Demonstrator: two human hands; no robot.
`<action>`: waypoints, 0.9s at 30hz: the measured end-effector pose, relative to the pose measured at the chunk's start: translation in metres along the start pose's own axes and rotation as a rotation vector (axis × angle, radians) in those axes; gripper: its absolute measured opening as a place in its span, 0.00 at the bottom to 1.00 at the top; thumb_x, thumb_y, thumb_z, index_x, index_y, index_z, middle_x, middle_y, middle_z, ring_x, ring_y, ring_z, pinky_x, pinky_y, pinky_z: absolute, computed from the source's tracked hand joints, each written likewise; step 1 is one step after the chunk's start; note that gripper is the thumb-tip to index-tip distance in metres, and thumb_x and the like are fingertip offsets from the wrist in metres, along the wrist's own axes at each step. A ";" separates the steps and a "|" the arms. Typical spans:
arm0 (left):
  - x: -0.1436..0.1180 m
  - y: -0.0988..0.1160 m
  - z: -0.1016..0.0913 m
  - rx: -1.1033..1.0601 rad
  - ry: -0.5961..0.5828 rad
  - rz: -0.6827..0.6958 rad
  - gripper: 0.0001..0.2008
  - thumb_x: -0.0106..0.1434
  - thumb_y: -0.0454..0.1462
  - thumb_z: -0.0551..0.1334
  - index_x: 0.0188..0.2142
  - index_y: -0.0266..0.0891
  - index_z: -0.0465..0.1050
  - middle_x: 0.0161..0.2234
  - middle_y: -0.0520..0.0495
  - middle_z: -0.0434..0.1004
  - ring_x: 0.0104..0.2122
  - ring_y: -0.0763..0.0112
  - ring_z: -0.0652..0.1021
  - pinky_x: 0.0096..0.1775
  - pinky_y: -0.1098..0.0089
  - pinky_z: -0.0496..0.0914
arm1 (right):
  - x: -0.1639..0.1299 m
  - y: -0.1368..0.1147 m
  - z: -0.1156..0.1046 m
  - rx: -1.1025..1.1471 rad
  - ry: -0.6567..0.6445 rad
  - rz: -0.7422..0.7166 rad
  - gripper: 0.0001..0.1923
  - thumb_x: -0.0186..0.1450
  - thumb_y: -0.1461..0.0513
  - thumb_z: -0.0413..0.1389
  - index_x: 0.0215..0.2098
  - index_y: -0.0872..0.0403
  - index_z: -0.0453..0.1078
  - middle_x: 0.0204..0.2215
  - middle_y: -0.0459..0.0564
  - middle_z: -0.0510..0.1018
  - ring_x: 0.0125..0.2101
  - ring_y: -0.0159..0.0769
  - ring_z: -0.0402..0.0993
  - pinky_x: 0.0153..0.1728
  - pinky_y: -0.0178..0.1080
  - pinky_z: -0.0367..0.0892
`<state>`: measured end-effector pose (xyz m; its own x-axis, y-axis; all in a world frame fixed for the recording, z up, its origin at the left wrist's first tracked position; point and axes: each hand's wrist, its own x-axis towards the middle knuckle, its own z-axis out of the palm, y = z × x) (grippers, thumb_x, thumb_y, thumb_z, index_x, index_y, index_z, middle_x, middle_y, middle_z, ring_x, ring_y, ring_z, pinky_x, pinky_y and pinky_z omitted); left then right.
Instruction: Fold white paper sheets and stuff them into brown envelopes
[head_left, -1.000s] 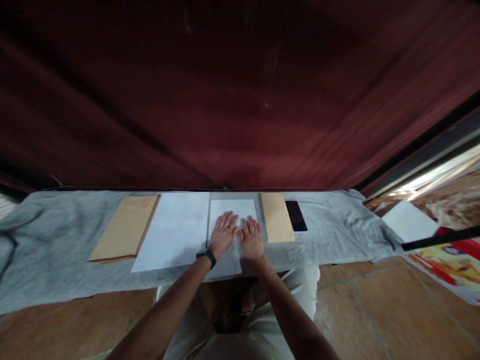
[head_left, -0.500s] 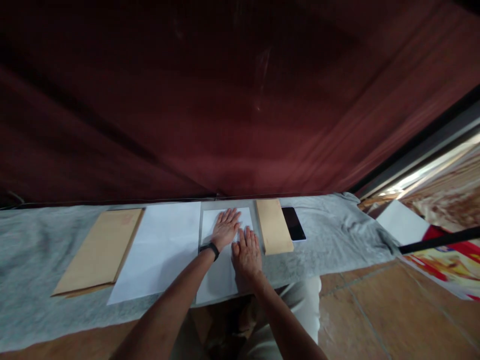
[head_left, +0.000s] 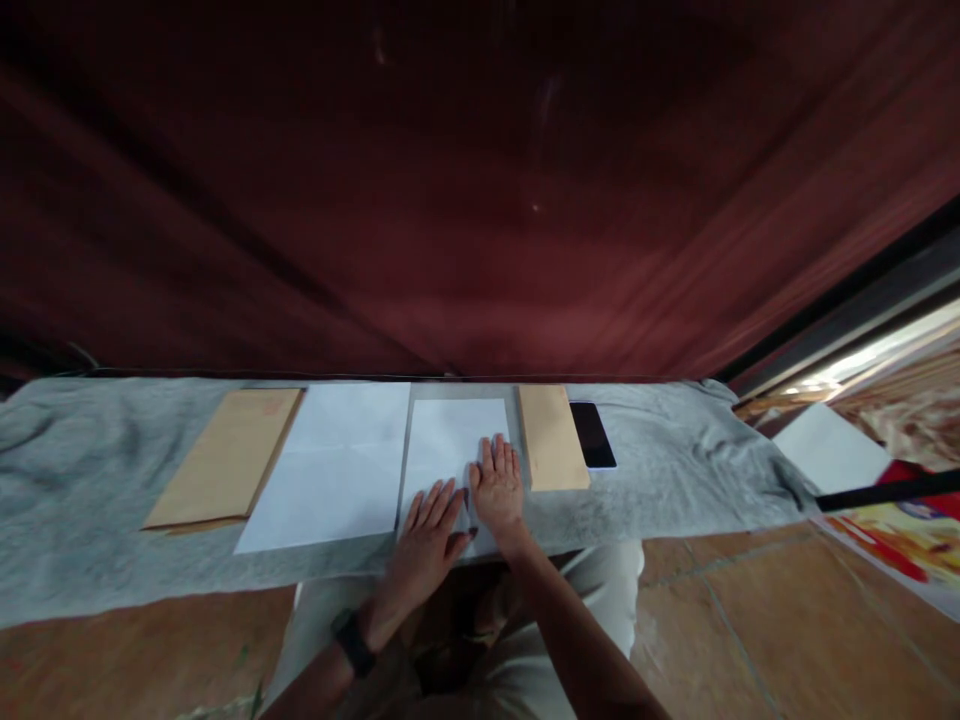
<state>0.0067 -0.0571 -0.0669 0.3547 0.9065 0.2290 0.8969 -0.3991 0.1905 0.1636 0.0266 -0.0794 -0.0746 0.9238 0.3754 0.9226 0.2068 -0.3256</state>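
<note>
A folded sheet of white paper [head_left: 450, 440] lies lengthwise on the grey cloth between the other papers. My right hand [head_left: 496, 492] rests flat on its right side, fingers together and pointing away from me. At the near end, my left hand [head_left: 429, 535] touches the sheet with its fingers spread; a dark band circles that wrist. Left of this sheet is a larger stack of white paper [head_left: 334, 460] with faint creases. To the right lies a stack of brown envelopes [head_left: 553, 440].
Larger brown envelopes [head_left: 225, 460] lie at the left on the grey cloth [head_left: 675, 470]. A dark-screened phone [head_left: 592, 436] sits beside the right envelopes. Behind the narrow table hangs a dark red curtain [head_left: 480, 250]. A colourful printed box [head_left: 900, 540] is at the far right.
My left hand has slid from the far part of the folded paper to its near end. My right hand stays flat on it. The view has shifted slightly.
</note>
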 end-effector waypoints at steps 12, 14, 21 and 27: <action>-0.018 0.002 -0.023 0.064 -0.113 0.126 0.28 0.70 0.36 0.56 0.69 0.49 0.60 0.71 0.44 0.58 0.70 0.54 0.59 0.68 0.44 0.55 | -0.056 0.004 -0.038 0.051 -0.110 -0.192 0.25 0.75 0.60 0.49 0.69 0.53 0.61 0.69 0.57 0.62 0.68 0.49 0.58 0.66 0.54 0.57; -0.017 0.002 -0.024 0.060 -0.127 0.133 0.30 0.69 0.32 0.55 0.69 0.49 0.58 0.71 0.45 0.57 0.70 0.56 0.59 0.68 0.44 0.54 | -0.062 0.009 -0.043 0.038 -0.099 -0.176 0.25 0.75 0.60 0.49 0.69 0.54 0.62 0.69 0.57 0.63 0.68 0.49 0.59 0.66 0.54 0.57; 0.005 -0.001 -0.029 0.046 -0.200 0.094 0.28 0.69 0.28 0.51 0.67 0.45 0.63 0.70 0.43 0.60 0.70 0.59 0.59 0.69 0.48 0.52 | -0.050 0.009 -0.050 0.005 -0.072 -0.175 0.23 0.75 0.60 0.49 0.66 0.59 0.65 0.67 0.61 0.66 0.68 0.49 0.59 0.67 0.53 0.56; 0.005 -0.011 -0.028 -0.076 -0.284 0.075 0.29 0.69 0.39 0.58 0.69 0.44 0.60 0.71 0.41 0.57 0.71 0.57 0.56 0.69 0.50 0.52 | -0.055 0.007 -0.040 -0.007 -0.081 -0.188 0.24 0.75 0.59 0.48 0.67 0.55 0.64 0.67 0.58 0.66 0.66 0.49 0.62 0.66 0.53 0.57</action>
<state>-0.0085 -0.0524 -0.0411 0.4881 0.8723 -0.0291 0.8470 -0.4654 0.2570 0.1892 -0.0352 -0.0676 -0.2760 0.8919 0.3582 0.8920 0.3765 -0.2502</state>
